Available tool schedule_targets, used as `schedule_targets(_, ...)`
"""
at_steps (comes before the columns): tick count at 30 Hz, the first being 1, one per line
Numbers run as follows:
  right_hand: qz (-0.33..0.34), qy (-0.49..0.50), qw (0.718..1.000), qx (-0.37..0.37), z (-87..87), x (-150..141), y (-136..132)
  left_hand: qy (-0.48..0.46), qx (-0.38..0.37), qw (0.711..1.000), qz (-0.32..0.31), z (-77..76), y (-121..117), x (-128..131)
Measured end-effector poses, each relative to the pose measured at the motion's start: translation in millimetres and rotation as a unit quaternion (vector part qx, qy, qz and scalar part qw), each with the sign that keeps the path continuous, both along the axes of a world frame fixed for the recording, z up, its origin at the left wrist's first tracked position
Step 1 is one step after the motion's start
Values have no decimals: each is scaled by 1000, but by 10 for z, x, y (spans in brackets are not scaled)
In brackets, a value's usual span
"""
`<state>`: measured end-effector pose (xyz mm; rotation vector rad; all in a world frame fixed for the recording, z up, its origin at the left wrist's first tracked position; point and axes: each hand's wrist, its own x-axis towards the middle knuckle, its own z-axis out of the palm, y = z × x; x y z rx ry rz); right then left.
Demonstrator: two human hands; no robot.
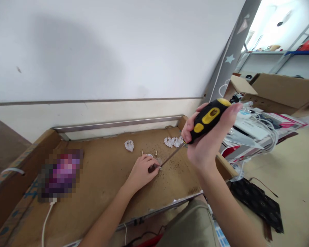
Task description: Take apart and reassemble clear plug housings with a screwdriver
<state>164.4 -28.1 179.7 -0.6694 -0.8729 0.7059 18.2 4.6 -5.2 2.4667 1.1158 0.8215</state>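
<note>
My right hand (206, 144) is wrapped around the black and yellow handle of a screwdriver (213, 117). Its metal shaft slants down to the left, and the tip meets a small whitish piece at my left fingertips. On the cardboard surface, my left hand (143, 170) is closed with thumb and fingers pinched together; what they hold is mostly hidden. A clear plastic plug part (129, 145) with metal pins lies beyond that hand. More clear plug parts (172, 142) sit in a row behind the screwdriver shaft. A small brass pin (156, 153) stands close to my left fingers.
Raised edges frame the cardboard-covered table (103, 178), which has dark specks scattered on it. At the left lies a blurred-out purple object (63, 173) with a white cable (45, 219). A white wall (105, 61) rises behind. Boxes and cables (262, 127) crowd the right side.
</note>
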Motion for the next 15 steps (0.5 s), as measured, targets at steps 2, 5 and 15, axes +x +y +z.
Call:
schedule_targets(2,1,3,1000,-2,-20,-8,9,2,-3,1000,3,5,-2,1)
schedule_targets(5,-4,5,1000,1,-27,-10,11,4,-12,1000,13,15,-1,0)
schedule_targets(15,-54,24,998,19,-14,57,13,-24,-54,998,7,8,40,-18)
